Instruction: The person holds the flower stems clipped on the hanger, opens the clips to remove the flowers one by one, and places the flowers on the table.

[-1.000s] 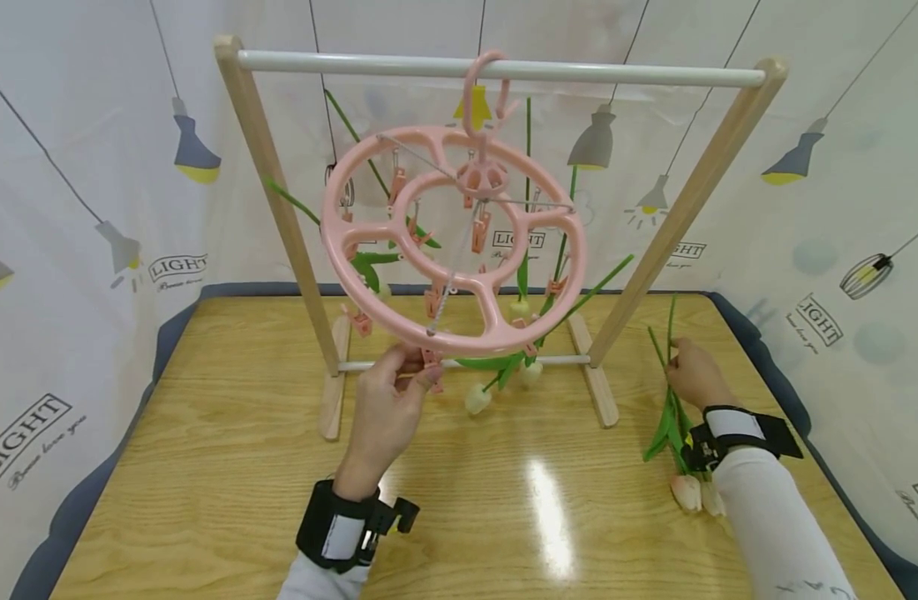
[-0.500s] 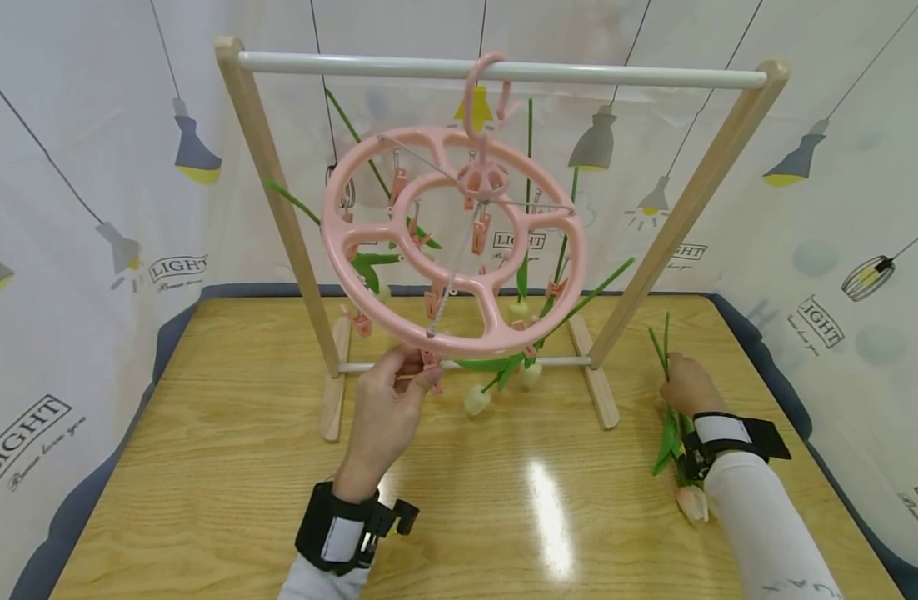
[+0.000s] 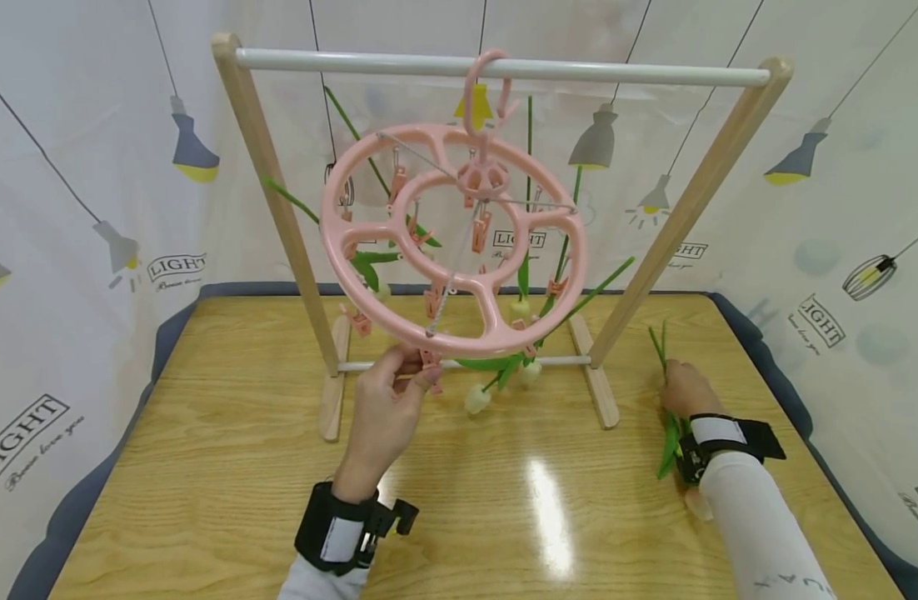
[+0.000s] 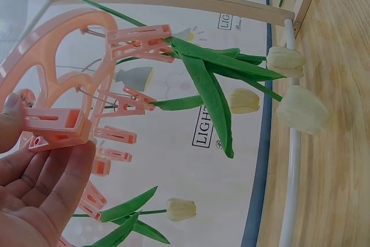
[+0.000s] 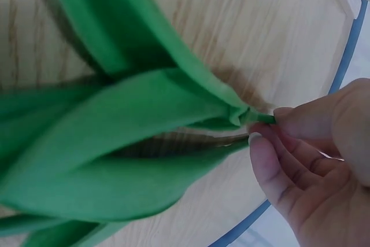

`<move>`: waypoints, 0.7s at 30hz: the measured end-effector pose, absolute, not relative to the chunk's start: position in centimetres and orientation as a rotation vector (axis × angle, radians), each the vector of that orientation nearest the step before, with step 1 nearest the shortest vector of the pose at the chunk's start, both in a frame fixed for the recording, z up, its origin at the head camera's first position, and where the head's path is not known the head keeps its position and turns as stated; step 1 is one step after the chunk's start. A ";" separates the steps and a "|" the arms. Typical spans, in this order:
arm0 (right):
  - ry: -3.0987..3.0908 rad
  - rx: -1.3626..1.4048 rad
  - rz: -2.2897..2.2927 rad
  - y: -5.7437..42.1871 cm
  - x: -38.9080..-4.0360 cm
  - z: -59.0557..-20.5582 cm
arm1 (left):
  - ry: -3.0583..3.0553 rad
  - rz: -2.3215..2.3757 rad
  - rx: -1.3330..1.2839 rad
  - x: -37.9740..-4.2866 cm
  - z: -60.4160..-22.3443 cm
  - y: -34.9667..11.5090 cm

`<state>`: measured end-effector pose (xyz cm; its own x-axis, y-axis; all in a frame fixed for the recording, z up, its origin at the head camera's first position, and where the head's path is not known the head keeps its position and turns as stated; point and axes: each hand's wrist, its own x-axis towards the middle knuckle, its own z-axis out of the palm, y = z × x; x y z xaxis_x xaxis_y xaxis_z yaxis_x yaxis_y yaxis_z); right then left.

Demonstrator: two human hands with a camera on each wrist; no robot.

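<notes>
My left hand [image 3: 387, 408] grips a pink clothespin [image 4: 55, 120] at the near rim of a round pink drying hanger [image 3: 380, 321]. The thumb presses one side of the clothespin and the fingers the other; nothing shows in its mouth. At the right of the table, my right hand [image 3: 690, 390] pinches a tulip stem [image 5: 265, 118] just past its leaves. A second stem [image 5: 238, 143] lies beside the fingertips. Broad green leaves [image 5: 115, 137] fill much of the right wrist view. The pale blossom [image 3: 699, 503] is partly hidden under the right wrist.
The hanger hooks over the white bar [image 3: 616, 73] of a wooden stand [image 3: 672, 225]. Other clothespins [image 4: 139, 41] hold white tulips [image 4: 303, 110] head down, with stems sticking up around the ring. The wooden table [image 3: 241, 500] ends at a printed backdrop [image 3: 841, 208].
My right hand has drawn slightly nearer along the stems, and the wrist now covers more of the blossoms. The left hand stays at the clothespin.
</notes>
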<state>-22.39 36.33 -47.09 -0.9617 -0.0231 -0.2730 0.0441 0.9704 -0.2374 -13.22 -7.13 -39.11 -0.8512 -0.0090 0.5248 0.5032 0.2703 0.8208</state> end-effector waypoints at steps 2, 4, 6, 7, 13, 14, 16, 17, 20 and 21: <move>2.840 0.017 -0.338 36.3 -22.4 -47.1 | -2.118 -1.615 -0.443 -13.2 -39.1 -7.1; 2.843 0.014 -0.326 36.3 -22.4 -47.2 | -2.117 -1.617 -0.442 -13.2 -39.1 -7.1; 2.847 0.014 -0.312 36.3 -22.4 -47.4 | -2.116 -1.618 -0.445 -13.2 -39.1 -7.1; 2.849 0.017 -0.307 36.3 -22.4 -47.4 | -2.115 -1.618 -0.447 -13.2 -39.1 -7.2; 2.873 0.023 -0.296 36.3 -21.9 -47.4 | -2.115 -1.616 -0.462 -13.2 -39.1 -7.2; 2.876 0.022 -0.296 36.3 -21.8 -47.4 | -2.116 -1.614 -0.463 -13.2 -39.1 -7.2; 2.877 0.027 -0.297 36.3 -21.7 -47.5 | -2.117 -1.610 -0.462 -13.2 -39.2 -7.2; 2.876 0.029 -0.295 36.3 -21.6 -47.5 | -2.118 -1.608 -0.461 -13.2 -39.2 -7.2; 2.876 0.036 -0.288 36.4 -21.6 -47.5 | -2.119 -1.605 -0.460 -13.1 -39.2 -7.2; 2.877 0.039 -0.284 36.5 -21.6 -47.6 | -2.119 -1.606 -0.458 -13.1 -39.2 -7.2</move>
